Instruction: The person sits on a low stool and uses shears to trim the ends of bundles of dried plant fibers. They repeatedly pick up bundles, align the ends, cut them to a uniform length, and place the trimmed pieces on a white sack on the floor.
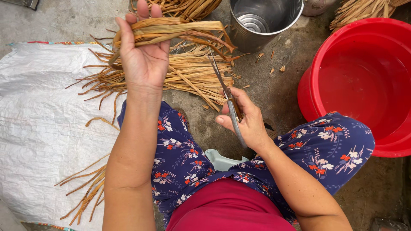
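Trimming dried leaf strips with scissors

Holding a folded bundle of dried leaf strips up in front, the left hand has its grip closed around the bundle's left end, fingers curled over the top and palm turned toward the camera. The right hand is wrapped tight around the handles of a pair of scissors, whose blades point up toward the bundle's ragged right end and look nearly closed.

Below the bundle, a pile of loose strips lies on the concrete floor, partly over a white woven sack. A steel bucket and a red plastic basin stand to the right.

For a clean cut, it seems best to keep the strips pinched flat and even, open the blades wide, and meet the ends squarely, well away from the left fingers.
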`<state>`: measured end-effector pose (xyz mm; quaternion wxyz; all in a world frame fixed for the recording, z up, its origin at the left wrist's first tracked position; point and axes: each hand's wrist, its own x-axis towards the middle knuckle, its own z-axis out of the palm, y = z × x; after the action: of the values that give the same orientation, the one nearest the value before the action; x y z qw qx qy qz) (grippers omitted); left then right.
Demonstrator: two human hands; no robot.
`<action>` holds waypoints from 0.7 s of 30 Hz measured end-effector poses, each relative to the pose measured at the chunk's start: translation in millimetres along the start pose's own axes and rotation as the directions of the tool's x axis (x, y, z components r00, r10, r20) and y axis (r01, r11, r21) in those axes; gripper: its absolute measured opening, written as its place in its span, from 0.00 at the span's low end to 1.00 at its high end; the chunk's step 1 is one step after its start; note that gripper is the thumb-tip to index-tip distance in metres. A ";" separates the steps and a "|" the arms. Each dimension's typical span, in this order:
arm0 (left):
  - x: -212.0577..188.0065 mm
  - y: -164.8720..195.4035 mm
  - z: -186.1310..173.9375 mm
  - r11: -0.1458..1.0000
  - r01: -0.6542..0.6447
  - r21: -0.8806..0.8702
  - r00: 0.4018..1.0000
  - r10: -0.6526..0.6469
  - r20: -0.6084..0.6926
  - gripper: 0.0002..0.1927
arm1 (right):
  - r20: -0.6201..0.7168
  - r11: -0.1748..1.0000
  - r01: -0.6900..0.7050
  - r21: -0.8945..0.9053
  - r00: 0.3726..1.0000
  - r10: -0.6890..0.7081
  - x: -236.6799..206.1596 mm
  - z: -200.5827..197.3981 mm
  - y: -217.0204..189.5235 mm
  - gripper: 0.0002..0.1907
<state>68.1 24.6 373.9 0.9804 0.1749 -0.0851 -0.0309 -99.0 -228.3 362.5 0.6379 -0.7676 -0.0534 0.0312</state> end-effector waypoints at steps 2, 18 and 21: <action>-1.2 -7.8 4.4 1.000 0.007 0.006 1.000 -0.007 -0.010 0.14 | -0.045 0.997 -0.002 -0.074 0.999 -0.001 3.6 2.6 0.1 0.37; -6.9 -34.0 15.5 0.997 0.062 0.040 0.998 -0.064 0.029 0.16 | -0.193 0.896 0.180 -0.406 0.941 -0.277 20.1 -3.3 -7.3 0.37; -6.9 -32.9 16.0 0.998 0.060 0.035 0.998 -0.060 0.018 0.16 | -0.191 0.900 0.169 -0.401 0.946 -0.263 21.3 -3.2 -8.1 0.37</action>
<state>57.4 -11.0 376.2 0.9750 0.1941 -0.0897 -0.0604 -77.8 -227.4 371.5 0.4783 -0.8637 -0.0663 -0.1441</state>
